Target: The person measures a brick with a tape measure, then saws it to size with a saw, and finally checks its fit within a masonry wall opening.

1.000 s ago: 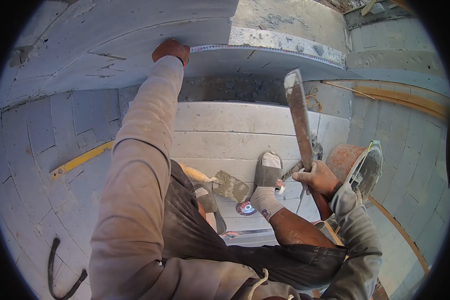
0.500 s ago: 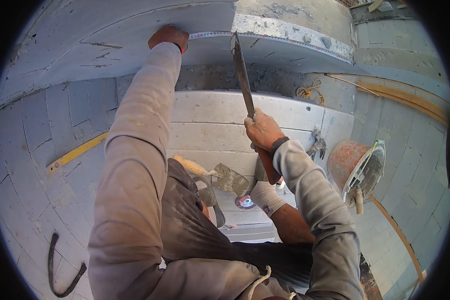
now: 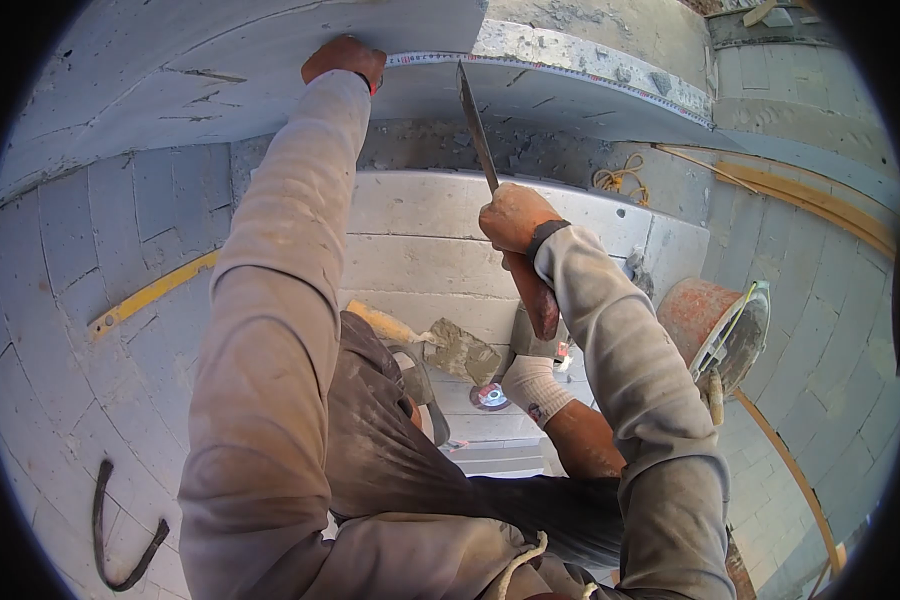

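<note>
My left hand is closed in a fist against the grey block wall. From it a white measuring tape stretches right along the wall's edge; the tape's case is hidden. My right hand grips a machete with a brown wooden handle, which sticks out below the fist. Its blade points up and away, and the tip overlaps the edge of the tape in this view. Past my right wrist lies a hammer, partly covered by the sleeve.
A mortar-caked trowel and a cutting disc lie near my feet. Right of me a reddish bucket is tipped over. Yellow rope lies behind the pale blocks. A yellow level and a black strip are at left.
My right hand has turned and shifted slightly up and left, swinging the machete tip a little left along the tape. The right forearm covers more of the hammer. My left hand stays at the wall.
</note>
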### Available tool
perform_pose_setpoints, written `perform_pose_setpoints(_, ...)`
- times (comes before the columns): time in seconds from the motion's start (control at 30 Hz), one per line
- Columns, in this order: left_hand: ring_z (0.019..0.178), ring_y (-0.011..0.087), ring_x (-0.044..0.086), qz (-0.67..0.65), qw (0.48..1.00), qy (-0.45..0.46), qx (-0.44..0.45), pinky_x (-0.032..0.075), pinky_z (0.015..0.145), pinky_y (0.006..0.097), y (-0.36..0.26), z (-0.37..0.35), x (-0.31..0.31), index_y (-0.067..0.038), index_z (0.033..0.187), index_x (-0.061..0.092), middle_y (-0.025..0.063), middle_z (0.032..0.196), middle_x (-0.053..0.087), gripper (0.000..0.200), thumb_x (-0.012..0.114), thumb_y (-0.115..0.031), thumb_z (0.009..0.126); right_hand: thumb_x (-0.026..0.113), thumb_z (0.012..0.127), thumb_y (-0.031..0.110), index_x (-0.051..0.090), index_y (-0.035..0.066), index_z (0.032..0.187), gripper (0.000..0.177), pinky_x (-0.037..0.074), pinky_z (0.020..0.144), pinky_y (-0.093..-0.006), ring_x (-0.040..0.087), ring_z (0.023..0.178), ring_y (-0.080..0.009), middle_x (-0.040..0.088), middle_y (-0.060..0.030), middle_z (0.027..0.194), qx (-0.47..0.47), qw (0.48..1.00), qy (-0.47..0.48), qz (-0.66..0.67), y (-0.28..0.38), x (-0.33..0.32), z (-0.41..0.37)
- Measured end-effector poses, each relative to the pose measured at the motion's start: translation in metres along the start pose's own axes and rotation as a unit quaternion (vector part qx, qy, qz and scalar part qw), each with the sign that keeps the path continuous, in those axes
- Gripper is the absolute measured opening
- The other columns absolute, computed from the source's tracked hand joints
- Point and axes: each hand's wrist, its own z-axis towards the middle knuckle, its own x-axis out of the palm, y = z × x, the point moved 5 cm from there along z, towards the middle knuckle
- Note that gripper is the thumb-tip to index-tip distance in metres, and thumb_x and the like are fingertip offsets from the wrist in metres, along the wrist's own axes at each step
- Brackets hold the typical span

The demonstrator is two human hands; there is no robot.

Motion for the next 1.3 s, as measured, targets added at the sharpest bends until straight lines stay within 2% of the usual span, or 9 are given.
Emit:
perform_pose_setpoints(0.07, 0.099, 0.0298, 0.064, -0.005, 1.0, -0.002, -0.005, 0.049, 0.088, 0.0388, 0.0, 0.0, -0.001, -0.015, 0.105, 0.072, 0.0123, 0.108, 0.068, 0.035, 0.054, -0.039, 0.087, 0.054, 0.077, 0.016, 0.072, -0.002, 0.094, 0.03, 0.052, 0.082, -0.0412, 0.067, 0.091, -0.0362, 0.069, -0.0233, 0.096, -0.058, 0.991, -0.001, -0.12, 0.002, 0.006, 0.007)
perform_pose_setpoints(0.4, 0.097, 0.0289, 0.064, -0.017, 1.0, -0.005, -0.004, 0.05, 0.085, 0.0383, 0.002, 0.001, -0.001, -0.015, 0.102, 0.073, 0.0116, 0.105, 0.069, 0.036, 0.054, -0.04, 0.086, 0.052, 0.078, 0.014, 0.072, 0.001, 0.091, 0.027, 0.052, 0.08, -0.0428, 0.066, 0.092, -0.0381, 0.067, -0.0231, 0.098, -0.086, 0.993, 0.002, -0.085, 0.015, -0.017, -0.009)
perform_pose_setpoints(0.47, 0.097, 0.0287, 0.064, -0.016, 1.0, -0.002, -0.002, 0.05, 0.085, 0.0383, 0.001, -0.001, -0.004, -0.015, 0.102, 0.073, 0.0114, 0.105, 0.069, 0.036, 0.054, -0.041, 0.086, 0.052, 0.077, 0.014, 0.072, 0.001, 0.09, 0.027, 0.052, 0.08, -0.0432, 0.065, 0.092, -0.0386, 0.066, -0.0238, 0.098, -0.134, 0.973, 0.008, -0.188, 0.019, -0.014, -0.009)
perform_pose_setpoints(0.6, 0.098, 0.0284, 0.064, -0.013, 1.0, 0.01, -0.004, 0.05, 0.086, 0.0383, 0.001, -0.002, -0.004, -0.015, 0.103, 0.073, 0.0111, 0.107, 0.068, 0.036, 0.054, -0.041, 0.087, 0.052, 0.078, 0.015, 0.072, 0.001, 0.091, 0.028, 0.052, 0.08, -0.0429, 0.065, 0.092, -0.0386, 0.067, -0.0234, 0.098, -0.08, 0.992, -0.004, -0.096, 0.012, -0.013, -0.003)
perform_pose_setpoints(0.67, 0.098, 0.0285, 0.064, -0.003, 1.0, 0.002, 0.006, 0.05, 0.086, 0.0386, 0.002, 0.001, 0.0, -0.015, 0.103, 0.073, 0.011, 0.107, 0.068, 0.035, 0.054, -0.04, 0.088, 0.053, 0.078, 0.016, 0.072, 0.002, 0.093, 0.028, 0.052, 0.081, -0.0424, 0.065, 0.093, -0.0387, 0.067, -0.0232, 0.1, -0.15, 0.957, -0.007, -0.248, 0.018, -0.009, 0.0)
perform_pose_setpoints(1.03, 0.101, 0.0291, 0.063, -0.004, 1.0, 0.012, -0.007, 0.05, 0.089, 0.0392, 0.001, -0.003, -0.002, -0.018, 0.108, 0.072, 0.0098, 0.11, 0.067, 0.029, 0.055, -0.035, 0.09, 0.053, 0.079, 0.015, 0.073, 0.003, 0.096, 0.028, 0.053, 0.081, -0.0415, 0.066, 0.094, -0.037, 0.067, -0.0228, 0.1, -0.137, 0.957, -0.001, -0.255, 0.018, -0.015, -0.003)
perform_pose_setpoints(1.1, 0.101, 0.0295, 0.063, 0.016, 1.0, -0.007, 0.026, 0.05, 0.089, 0.0391, 0.001, 0.003, 0.002, -0.02, 0.108, 0.072, 0.0099, 0.111, 0.067, 0.028, 0.055, -0.034, 0.09, 0.053, 0.078, 0.015, 0.073, 0.003, 0.096, 0.028, 0.053, 0.081, -0.0415, 0.066, 0.094, -0.0371, 0.067, -0.023, 0.1, -0.142, 0.953, -0.001, -0.269, 0.018, -0.015, -0.003)
perform_pose_setpoints(1.17, 0.102, 0.0295, 0.063, 0.013, 1.0, -0.001, 0.023, 0.05, 0.09, 0.0391, 0.001, 0.006, 0.004, -0.02, 0.108, 0.072, 0.0099, 0.111, 0.067, 0.028, 0.055, -0.034, 0.09, 0.054, 0.078, 0.014, 0.073, 0.002, 0.095, 0.028, 0.053, 0.08, -0.0415, 0.066, 0.093, -0.0371, 0.067, -0.023, 0.099, -0.115, 0.975, 0.0, -0.189, 0.016, -0.018, -0.005)
perform_pose_setpoints(1.3, 0.101, 0.029, 0.063, 0.002, 1.0, 0.0, 0.018, 0.05, 0.089, 0.0391, 0.001, 0.004, 0.002, -0.018, 0.107, 0.072, 0.0103, 0.111, 0.067, 0.029, 0.055, -0.035, 0.089, 0.054, 0.078, 0.014, 0.072, 0.002, 0.095, 0.028, 0.053, 0.08, -0.0413, 0.067, 0.092, -0.0372, 0.067, -0.0227, 0.099, -0.1, 0.978, -0.019, -0.181, 0.014, -0.017, -0.002)
